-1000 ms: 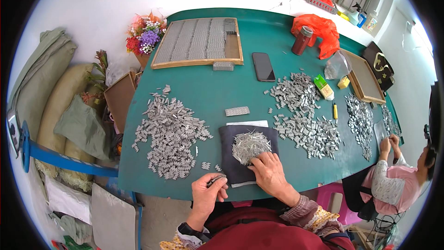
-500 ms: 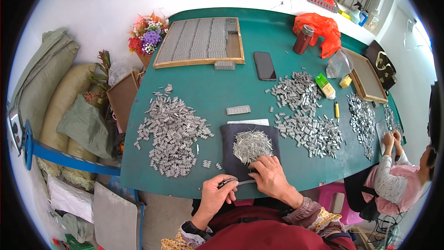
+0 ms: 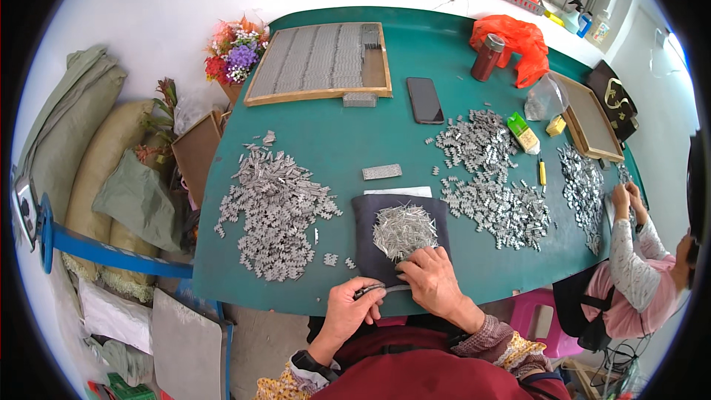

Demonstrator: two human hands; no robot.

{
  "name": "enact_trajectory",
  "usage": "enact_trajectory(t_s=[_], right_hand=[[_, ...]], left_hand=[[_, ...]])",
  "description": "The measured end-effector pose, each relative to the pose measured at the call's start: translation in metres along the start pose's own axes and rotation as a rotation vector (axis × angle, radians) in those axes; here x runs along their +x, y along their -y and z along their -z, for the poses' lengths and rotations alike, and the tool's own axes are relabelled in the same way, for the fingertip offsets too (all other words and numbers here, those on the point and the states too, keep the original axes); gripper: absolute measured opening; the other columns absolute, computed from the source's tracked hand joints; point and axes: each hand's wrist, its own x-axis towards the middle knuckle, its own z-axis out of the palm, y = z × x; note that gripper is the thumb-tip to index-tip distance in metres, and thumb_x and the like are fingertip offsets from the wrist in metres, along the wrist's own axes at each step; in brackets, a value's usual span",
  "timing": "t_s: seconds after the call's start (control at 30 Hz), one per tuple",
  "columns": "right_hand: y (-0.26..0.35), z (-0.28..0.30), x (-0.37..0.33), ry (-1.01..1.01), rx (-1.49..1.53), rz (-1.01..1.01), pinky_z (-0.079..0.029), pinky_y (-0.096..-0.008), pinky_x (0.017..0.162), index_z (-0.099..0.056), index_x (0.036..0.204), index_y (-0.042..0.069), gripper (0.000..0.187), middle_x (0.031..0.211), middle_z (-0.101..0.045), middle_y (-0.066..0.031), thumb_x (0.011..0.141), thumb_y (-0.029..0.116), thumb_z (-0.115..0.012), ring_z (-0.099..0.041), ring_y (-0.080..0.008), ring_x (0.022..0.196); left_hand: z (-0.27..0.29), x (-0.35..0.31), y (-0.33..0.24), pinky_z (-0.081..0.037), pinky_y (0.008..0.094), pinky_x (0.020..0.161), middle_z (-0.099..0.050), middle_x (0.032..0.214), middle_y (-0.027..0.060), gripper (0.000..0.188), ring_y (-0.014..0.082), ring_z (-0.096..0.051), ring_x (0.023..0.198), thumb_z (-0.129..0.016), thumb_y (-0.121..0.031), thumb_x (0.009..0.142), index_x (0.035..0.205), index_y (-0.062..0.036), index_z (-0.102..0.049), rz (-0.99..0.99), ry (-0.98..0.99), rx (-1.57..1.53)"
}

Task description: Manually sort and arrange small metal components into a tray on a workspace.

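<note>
One narrow dark piece (image 3: 368, 292) sits pinched between the thumb and fingers of a person's left hand (image 3: 349, 305), as seen from the head camera over a green table (image 3: 318, 130). Just beside it, the right hand (image 3: 437, 281) bends its fingers at the near edge of a heap of thin silvery pins (image 3: 404, 228); whether they grip a pin cannot be told. The heap rests on a dark cloth (image 3: 366, 248) in front of the hands. Beyond the cloth lies a small grey block (image 3: 382, 172). Grey toothed pieces (image 3: 275, 215) spread ahead of the left hand, with more metal pieces (image 3: 495, 211) ahead and to the right of the right hand. Farther beyond the hands are a wood-framed tray (image 3: 318, 98) and a phone (image 3: 424, 101). Well to the right of both hands, a co-worker (image 3: 643, 274) sits at the table.
</note>
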Motion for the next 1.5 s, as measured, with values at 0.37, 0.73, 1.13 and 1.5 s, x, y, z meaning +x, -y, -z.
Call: enact_trajectory(t_s=[0.37,0.73,1.13,1.5], right_hand=[[0.022,0.003,0.007,0.11,0.713,-0.441,-0.051,-0.0375,0.068,-0.061,0.095,-0.003,0.01,0.085,-0.063,-0.0175,0.089,0.004,-0.061,-0.065,-0.0315,0.078],[0.021,-0.001,0.002,0.098,0.66,-0.433,-0.05,-0.0398,0.068,-0.059,0.093,-0.002,0.009,0.085,-0.062,-0.0184,0.087,0.004,-0.061,-0.064,-0.0353,0.078],[0.023,-0.002,0.0,0.069,0.623,-0.371,-0.048,-0.0424,0.067,-0.058,0.091,-0.001,0.006,0.081,-0.06,-0.0182,0.086,0.003,-0.06,-0.062,-0.0378,0.077],[0.023,-0.006,-0.004,0.002,0.506,-0.237,-0.048,-0.0438,0.066,-0.06,0.091,0.0,0.007,0.083,-0.061,-0.0177,0.085,0.0,-0.06,-0.061,-0.0379,0.077]], left_hand=[[-0.008,0.003,-0.005,-0.045,0.0202,0.044,-0.065,0.069,0.0036,0.009,0.0059,-0.058,0.052,-0.066,-0.002,0.089,0.096,0.0018,-0.07,-0.074,0.025,0.244],[-0.011,0.004,-0.003,-0.045,0.0208,0.044,-0.066,0.068,0.0034,0.009,0.0058,-0.058,0.052,-0.066,-0.001,0.088,0.095,0.0008,-0.071,-0.124,0.016,0.3],[-0.011,0.003,0.0,-0.046,0.0212,0.044,-0.066,0.067,0.0041,0.009,0.0064,-0.059,0.052,-0.067,-0.001,0.087,0.095,0.0013,-0.071,-0.121,0.026,0.289],[-0.012,0.005,0.001,-0.044,0.0231,0.043,-0.065,0.066,0.0046,0.008,0.0073,-0.058,0.05,-0.068,-0.001,0.086,0.093,0.0022,-0.07,-0.174,0.017,0.309]])
